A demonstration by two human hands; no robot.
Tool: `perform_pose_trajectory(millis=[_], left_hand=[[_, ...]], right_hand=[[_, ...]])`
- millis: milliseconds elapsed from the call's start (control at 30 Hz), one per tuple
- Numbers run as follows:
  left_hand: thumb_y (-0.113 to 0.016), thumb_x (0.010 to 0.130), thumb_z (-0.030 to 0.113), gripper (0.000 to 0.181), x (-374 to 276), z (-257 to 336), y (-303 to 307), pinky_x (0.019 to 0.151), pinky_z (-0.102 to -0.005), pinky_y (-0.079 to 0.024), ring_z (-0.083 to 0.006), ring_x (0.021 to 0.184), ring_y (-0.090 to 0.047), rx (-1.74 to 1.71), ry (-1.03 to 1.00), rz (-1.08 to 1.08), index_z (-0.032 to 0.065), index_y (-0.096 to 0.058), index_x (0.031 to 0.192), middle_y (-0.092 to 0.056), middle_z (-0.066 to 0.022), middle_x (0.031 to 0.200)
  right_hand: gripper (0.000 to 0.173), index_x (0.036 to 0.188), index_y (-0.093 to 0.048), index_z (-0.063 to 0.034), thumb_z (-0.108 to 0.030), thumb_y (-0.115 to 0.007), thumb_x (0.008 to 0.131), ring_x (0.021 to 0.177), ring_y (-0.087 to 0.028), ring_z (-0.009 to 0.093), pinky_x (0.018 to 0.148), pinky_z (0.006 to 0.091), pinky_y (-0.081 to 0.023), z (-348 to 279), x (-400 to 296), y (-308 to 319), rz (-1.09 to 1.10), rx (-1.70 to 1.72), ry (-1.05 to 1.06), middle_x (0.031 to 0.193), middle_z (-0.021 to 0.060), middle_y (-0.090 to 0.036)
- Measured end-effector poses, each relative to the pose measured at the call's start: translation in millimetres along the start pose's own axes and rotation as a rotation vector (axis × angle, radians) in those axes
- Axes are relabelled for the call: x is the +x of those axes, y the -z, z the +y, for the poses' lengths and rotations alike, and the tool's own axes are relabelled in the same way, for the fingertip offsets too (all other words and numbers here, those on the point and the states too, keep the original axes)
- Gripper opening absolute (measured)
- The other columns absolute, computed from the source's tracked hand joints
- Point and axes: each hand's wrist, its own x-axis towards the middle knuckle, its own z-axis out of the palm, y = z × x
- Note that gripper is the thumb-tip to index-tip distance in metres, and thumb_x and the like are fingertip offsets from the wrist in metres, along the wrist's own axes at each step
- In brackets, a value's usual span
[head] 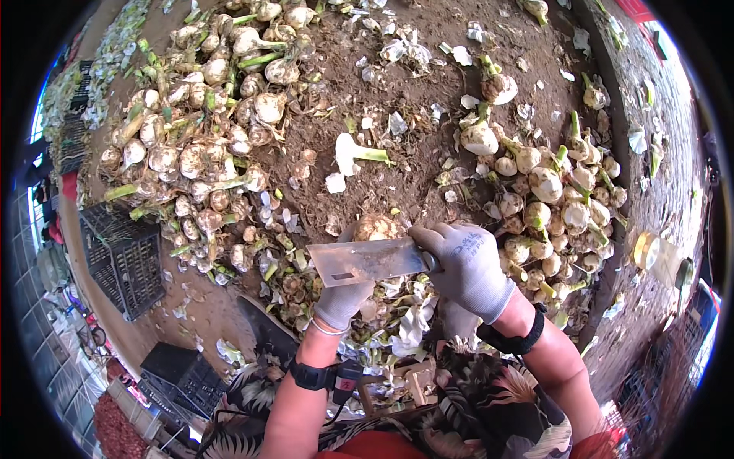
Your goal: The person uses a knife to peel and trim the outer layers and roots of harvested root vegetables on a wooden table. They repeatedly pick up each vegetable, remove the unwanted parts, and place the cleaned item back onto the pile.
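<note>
My right hand [467, 267], in a pale knit work glove, is closed around the handle of a cleaver-like knife [373, 259]. The broad, dirt-smeared blade points left and lies across the view of my left hand [344, 301], also gloved. Just beyond the blade's upper edge a soil-covered bulb [378, 228] shows, with a gloved fingertip at its left side. My left fingers are mostly hidden behind the blade, and they appear to hold this bulb. Farther out on the soil lies a cut piece of white bulb with a green stalk [358, 154].
A heap of untrimmed bulbs [192, 158] lies at left, a pile of short-stalked bulbs [547, 212] at right. Peelings and trimmings [413, 327] cover the ground near my legs. Black plastic crates [123, 258] stand left. A clear jar [656, 258] lies at right.
</note>
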Motion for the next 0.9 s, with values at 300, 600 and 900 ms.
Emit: perform_pose_trajectory(millis=[300,600,900], left_hand=[[-0.075,0.088,0.008,0.067,-3,26,6,0.096,-0.0335,-0.056,-0.0189,0.108,-0.068,-0.089,-0.019,-0.023,-0.0037,-0.045,0.147,-0.067,-0.0120,0.126],[-0.083,0.083,0.016,0.058,7,84,-6,0.097,-0.0345,-0.055,-0.0201,0.109,-0.070,-0.057,-0.053,-0.275,-0.0060,-0.059,0.131,-0.072,-0.0140,0.117],[-0.065,0.099,0.012,0.046,24,17,-26,0.105,-0.0404,-0.049,-0.0271,0.119,-0.062,0.041,0.080,0.521,-0.0036,-0.052,0.139,-0.057,-0.0160,0.141]], right_hand=[[0.024,0.107,-0.067,-0.0116,-0.014,-0.069,0.083,0.075,-0.068,0.031,0.067,0.0441,-0.051,1,-6,-11,0.082,-0.017,-0.042,0.084,0.0084,-0.066],[0.022,0.110,-0.073,-0.0069,-0.018,-0.071,0.091,0.072,-0.071,0.035,0.065,0.0440,-0.057,59,-22,-35,0.111,0.110,-0.519,0.079,0.0164,-0.072],[0.023,0.110,-0.075,-0.0032,-0.007,-0.079,0.087,0.058,-0.058,0.006,0.058,0.0217,-0.047,16,8,-17,-0.022,1.307,-0.677,0.081,-0.0003,-0.072]])
